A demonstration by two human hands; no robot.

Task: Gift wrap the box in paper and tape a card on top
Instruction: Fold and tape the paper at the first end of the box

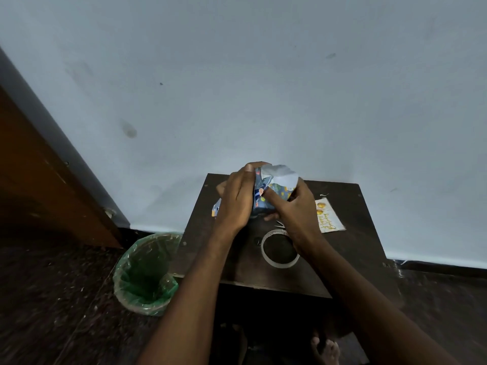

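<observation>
A small box wrapped in blue patterned paper is held up over the far part of the dark table. Its white underside flap sticks up at the top. My left hand grips the box's left side with fingers curled over the paper. My right hand holds the right side, its index finger pressing the paper fold on the front. A cream greeting card with gold lettering lies flat on the table just right of my right hand. A roll of clear tape lies near the table's middle, partly under my right wrist.
A bin lined with a green plastic bag stands on the floor left of the table. A wooden door is at the far left. The pale wall rises right behind the table. Bare feet show below the table's front edge.
</observation>
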